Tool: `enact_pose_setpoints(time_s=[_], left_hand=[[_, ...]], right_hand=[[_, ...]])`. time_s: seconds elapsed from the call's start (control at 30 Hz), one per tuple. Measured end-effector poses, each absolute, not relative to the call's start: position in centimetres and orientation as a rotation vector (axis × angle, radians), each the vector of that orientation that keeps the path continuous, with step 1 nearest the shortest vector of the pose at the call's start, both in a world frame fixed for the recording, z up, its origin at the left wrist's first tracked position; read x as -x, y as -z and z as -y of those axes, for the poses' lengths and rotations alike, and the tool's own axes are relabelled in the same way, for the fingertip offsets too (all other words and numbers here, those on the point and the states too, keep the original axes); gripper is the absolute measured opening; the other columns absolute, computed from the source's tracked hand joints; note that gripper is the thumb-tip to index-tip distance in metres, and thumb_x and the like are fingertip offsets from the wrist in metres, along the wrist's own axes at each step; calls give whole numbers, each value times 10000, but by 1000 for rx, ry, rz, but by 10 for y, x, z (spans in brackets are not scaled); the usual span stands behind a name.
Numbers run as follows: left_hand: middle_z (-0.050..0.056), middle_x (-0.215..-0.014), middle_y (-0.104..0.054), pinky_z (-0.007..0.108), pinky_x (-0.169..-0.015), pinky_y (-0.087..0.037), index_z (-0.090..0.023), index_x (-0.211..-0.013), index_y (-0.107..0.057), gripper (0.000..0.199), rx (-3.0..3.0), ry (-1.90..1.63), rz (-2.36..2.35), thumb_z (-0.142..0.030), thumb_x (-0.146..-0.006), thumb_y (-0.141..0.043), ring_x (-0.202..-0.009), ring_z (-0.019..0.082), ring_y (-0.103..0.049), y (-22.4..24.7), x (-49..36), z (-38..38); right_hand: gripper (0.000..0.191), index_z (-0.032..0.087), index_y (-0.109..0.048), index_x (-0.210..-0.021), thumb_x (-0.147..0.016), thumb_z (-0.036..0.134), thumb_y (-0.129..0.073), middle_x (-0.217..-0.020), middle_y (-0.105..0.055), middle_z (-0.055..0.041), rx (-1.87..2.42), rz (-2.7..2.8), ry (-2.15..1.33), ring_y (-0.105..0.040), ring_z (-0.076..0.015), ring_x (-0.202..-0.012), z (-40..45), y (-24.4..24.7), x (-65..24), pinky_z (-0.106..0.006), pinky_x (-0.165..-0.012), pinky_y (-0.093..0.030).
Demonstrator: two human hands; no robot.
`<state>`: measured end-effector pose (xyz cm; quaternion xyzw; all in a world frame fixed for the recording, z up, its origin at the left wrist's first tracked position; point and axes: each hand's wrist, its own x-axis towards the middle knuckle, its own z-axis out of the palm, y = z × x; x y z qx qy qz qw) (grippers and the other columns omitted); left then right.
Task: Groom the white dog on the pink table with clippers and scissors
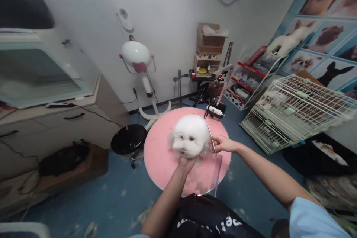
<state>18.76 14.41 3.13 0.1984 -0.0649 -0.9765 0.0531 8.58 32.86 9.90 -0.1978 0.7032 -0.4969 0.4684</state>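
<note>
A fluffy white dog [191, 134] with a rounded, trimmed head is on the round pink grooming table [156, 148], facing me. My left hand [187, 161] holds it under the chin, its fingers mostly hidden by fur. Beside the dog's head on the right, my right hand [219, 144] grips a pair of curved grooming scissors [211, 134]. Their long blades point up along the side of the head, close to the fur. Loose white clippings [199, 184] lie near the table's front edge. A thin purple strip [218, 176], perhaps a comb, lies at the front right.
A grooming arm [223, 85] rises at the table's far right edge, near a white tube [214, 111]. A black stool [128, 139] stands left, with a white stand dryer [136, 54] behind. Wire cages [295, 108] are on the right. Fur tufts dot the blue floor.
</note>
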Motion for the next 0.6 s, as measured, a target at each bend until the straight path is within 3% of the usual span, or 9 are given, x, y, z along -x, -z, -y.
enact_pose_setpoints(time_s=[0.17,0.3,0.6], left_hand=[[55,-1144,-684,371,-979,-495,-203,-1097,-672,258,-514,3001,160,-210,-917,-487,-1182,247,-576,-26,-190,-147],[60,-1253,-641,413,-997,-488,-224,-1192,-621,308,-388,2971,145,-254,-898,-536,-1226,260,-550,-15,-190,-151],[44,-1334,-587,484,-1058,-430,-306,-1305,-542,420,-299,3025,-22,-308,-889,-591,-1303,264,-487,-17,-193,-155]], right_hand=[[464,170,-538,-958,-583,285,-786,-794,-661,10,493,-1674,1154,-655,-127,-743,-332,-109,-70,-259,-730,-520],[497,166,-537,-958,-563,304,-805,-805,-675,-7,475,-1688,1023,-663,-140,-721,-333,-129,-57,-261,-688,-522],[352,155,-575,-970,-643,216,-690,-813,-663,-11,808,-1953,666,-628,-158,-755,-330,-184,-47,-278,-688,-511]])
